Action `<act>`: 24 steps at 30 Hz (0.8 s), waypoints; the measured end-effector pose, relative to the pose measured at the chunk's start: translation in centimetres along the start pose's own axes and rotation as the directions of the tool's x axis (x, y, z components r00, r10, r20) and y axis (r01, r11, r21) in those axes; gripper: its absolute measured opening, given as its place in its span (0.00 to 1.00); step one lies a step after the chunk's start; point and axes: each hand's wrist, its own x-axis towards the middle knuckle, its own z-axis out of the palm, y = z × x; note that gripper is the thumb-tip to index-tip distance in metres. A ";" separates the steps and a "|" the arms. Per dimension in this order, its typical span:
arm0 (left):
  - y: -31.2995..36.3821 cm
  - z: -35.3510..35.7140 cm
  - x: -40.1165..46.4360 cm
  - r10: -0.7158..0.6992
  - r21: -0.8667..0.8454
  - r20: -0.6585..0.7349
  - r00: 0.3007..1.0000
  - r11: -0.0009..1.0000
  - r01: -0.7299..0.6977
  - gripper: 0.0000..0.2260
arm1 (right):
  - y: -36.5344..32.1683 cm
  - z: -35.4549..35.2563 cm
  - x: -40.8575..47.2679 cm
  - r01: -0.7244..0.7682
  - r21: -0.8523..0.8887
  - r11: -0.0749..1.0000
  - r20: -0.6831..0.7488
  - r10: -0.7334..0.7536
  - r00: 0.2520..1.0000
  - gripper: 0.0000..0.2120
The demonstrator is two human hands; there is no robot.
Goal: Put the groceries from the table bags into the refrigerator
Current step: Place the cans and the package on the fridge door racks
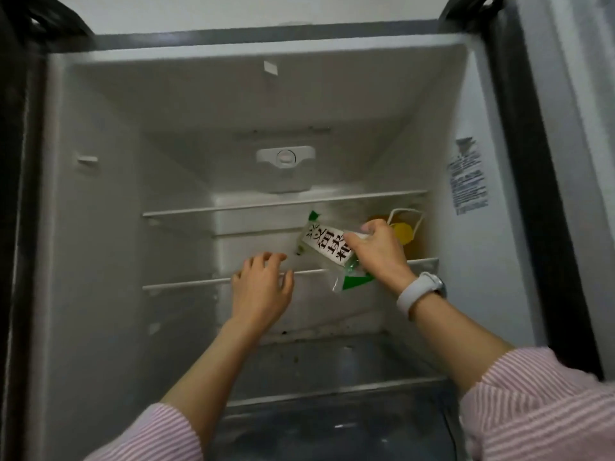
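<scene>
Here, both hands are reaching into the open fridge, which is filling most of the frame. The right hand, right of centre, is gripping a packet with its fingers curled over the packet's upper right edge. The packet is clear plastic with a white label, black characters and green corners, and it is lying tilted, its upper end pointing to the upper left and its lower end hanging just past the front rim of the middle shelf. Most of the packet is sitting just left of the right hand, and its lower green corner is showing below that hand's wrist side. A white watch is wrapping the right wrist.

The left hand, left of centre, is holding nothing; its fingers are loosely spread and bent, lying over the front rim of the same shelf, whether touching it I cannot tell. It is sitting near the packet's lower left edge but apart from it.

Behind the right hand, at the right end of that shelf, a yellow-capped container with a white handle is standing, partly hidden. Striped pink sleeves are showing at the bottom corners.
</scene>
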 end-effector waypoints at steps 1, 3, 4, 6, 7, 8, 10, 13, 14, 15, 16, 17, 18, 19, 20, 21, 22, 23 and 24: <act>-0.4 0.9 0.6 0.021 0.023 -0.010 1.000 1.000 -0.021 0.17 | 0.1 0.3 0.8 0.005 -0.009 1.000 -0.022 -0.005 1.000 0.18; -0.7 2.2 1.2 0.059 0.045 -0.054 0.997 0.997 -0.056 0.19 | 0.2 0.9 2.0 0.010 -0.047 0.999 -0.049 -0.012 0.999 0.19; -0.8 2.8 1.3 0.082 0.060 -0.091 0.992 0.995 -0.077 0.20 | 0.3 1.2 2.5 0.010 -0.073 0.997 -0.053 -0.014 0.998 0.19; -1.1 3.6 1.3 0.136 0.114 -0.179 0.974 0.987 -0.117 0.19 | 0.5 1.8 3.1 0.016 -0.151 0.988 -0.043 -0.023 0.999 0.19; -1.3 3.9 1.2 0.153 0.126 -0.215 0.965 0.984 -0.128 0.18 | 0.5 2.1 3.2 0.030 -0.196 0.980 -0.033 -0.037 0.999 0.19; -1.6 4.1 1.2 0.170 0.133 -0.244 0.955 0.981 -0.141 0.16 | 0.6 2.3 3.2 0.048 -0.235 0.971 -0.019 -0.054 0.998 0.18; -2.0 4.5 1.2 0.204 0.147 -0.296 0.933 0.975 -0.167 0.15 | 1.0 2.7 2.8 0.116 -0.318 0.941 0.003 -0.122 0.993 0.17; -2.1 4.7 1.2 0.215 0.142 -0.331 0.919 0.974 -0.177 0.15 | 2.2 2.6 1.0 0.300 -0.594 0.746 0.005 -0.370 0.929 0.13; -2.1 4.8 1.2 0.214 0.139 -0.338 0.917 0.975 -0.176 0.15 | 2.9 2.5 0.2 0.345 -0.663 0.665 0.001 -0.459 0.888 0.13; -2.1 4.8 1.2 0.211 0.134 -0.339 0.917 0.975 -0.175 0.15 | 3.8 2.3 -0.5 0.377 -0.707 0.598 -0.004 -0.537 0.844 0.14; -2.2 4.9 1.2 0.210 0.132 -0.340 0.917 0.976 -0.174 0.15 | 4.9 2.2 -1.1 0.408 -0.733 0.544 -0.001 -0.600 0.800 0.15; -2.2 4.9 1.2 0.211 0.136 -0.344 0.915 0.975 -0.173 0.15 | 5.8 2.1 -1.6 0.444 -0.746 0.497 0.018 -0.650 0.760 0.17; -2.2 5.0 1.2 0.210 0.142 -0.351 0.912 0.975 -0.170 0.15 | 6.6 2.0 -1.9 0.478 -0.753 0.452 0.055 -0.681 0.730 0.18; -2.2 5.0 1.2 0.209 0.143 -0.357 0.911 0.975 -0.167 0.15 | 7.1 1.9 -2.0 0.506 -0.757 0.414 0.092 -0.699 0.709 0.19; -2.2 5.1 1.1 0.208 0.140 -0.362 0.909 0.976 -0.167 0.15 | 7.0 1.8 -1.8 0.526 -0.753 0.396 0.124 -0.700 0.703 0.19; -2.2 5.2 1.1 0.206 0.135 -0.369 0.906 0.977 -0.167 0.15 | 6.5 1.7 -1.5 0.546 -0.740 0.392 0.156 -0.691 0.706 0.20; -2.2 5.2 1.1 0.203 0.132 -0.373 0.905 0.977 -0.165 0.15 | 5.6 1.6 -1.1 0.568 -0.722 0.395 0.199 -0.667 0.718 0.21; -2.1 5.2 1.1 0.200 0.130 -0.370 0.907 0.978 -0.162 0.15 | 4.6 1.7 -0.7 0.587 -0.707 0.395 0.259 -0.628 0.734 0.24; -2.1 5.1 1.1 0.198 0.130 -0.364 0.910 0.978 -0.161 0.15 | 3.7 1.7 -0.4 0.603 -0.699 0.384 0.330 -0.575 0.749 0.28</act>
